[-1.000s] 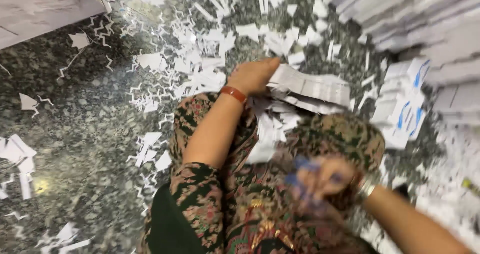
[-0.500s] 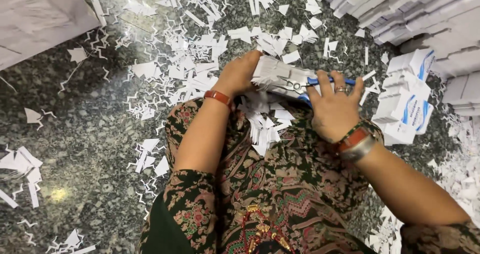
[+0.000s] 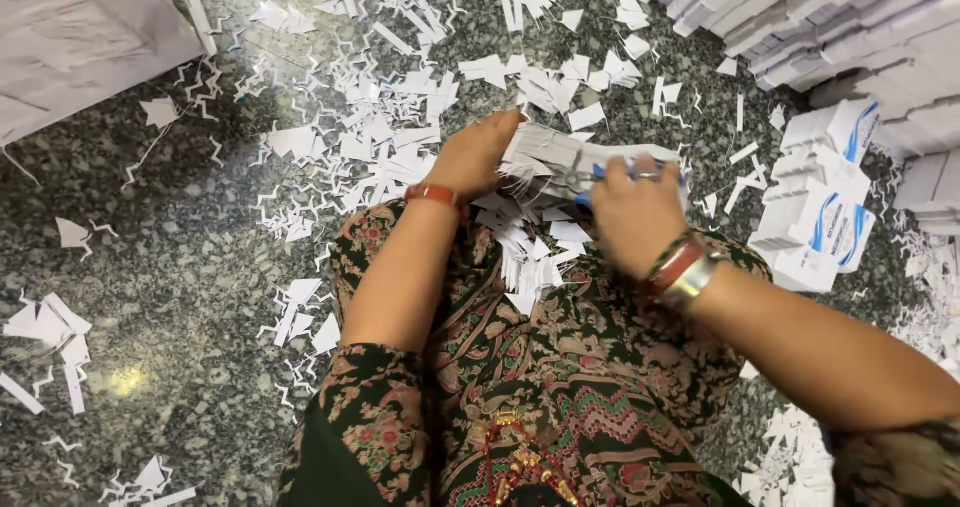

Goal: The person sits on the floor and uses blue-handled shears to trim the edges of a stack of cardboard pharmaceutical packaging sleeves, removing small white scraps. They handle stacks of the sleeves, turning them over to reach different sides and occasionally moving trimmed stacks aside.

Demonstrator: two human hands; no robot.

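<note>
My left hand (image 3: pixel 478 155) grips the left end of a thick stack of white paper sheets (image 3: pixel 560 153) held over my lap. My right hand (image 3: pixel 632 217) is closed on blue-handled scissors (image 3: pixel 600 179), whose blades sit at the stack's near edge. Both wrists carry bangles. White paper offcuts (image 3: pixel 530 257) lie on my patterned dress below the stack.
The speckled stone floor (image 3: pixel 150 297) is strewn with white paper scraps. Piles of white and blue printed cartons (image 3: pixel 825 202) stand at the right, with long stacked white bundles (image 3: pixel 850 17) behind them. A large pale sheet (image 3: pixel 70 37) lies top left.
My right hand came up from my lap with the scissors and met the stack. The stack and my left hand shifted slightly nearer to me.
</note>
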